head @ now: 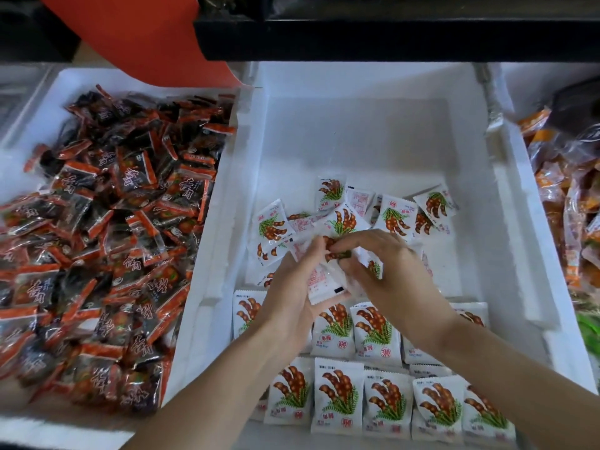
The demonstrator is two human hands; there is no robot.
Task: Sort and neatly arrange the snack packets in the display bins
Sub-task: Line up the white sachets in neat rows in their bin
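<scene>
Over the white foam bin [506, 203], the left hand [292, 287] and right hand [389, 274] each close their grip on a small stack of white snack packets [324, 280], above neat rows of matching packets [337, 394] lining the bin's near end.

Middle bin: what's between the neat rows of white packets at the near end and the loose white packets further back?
Head view: both hands, left hand and right hand, holding a few white packets over that gap in the middle bin.
</scene>
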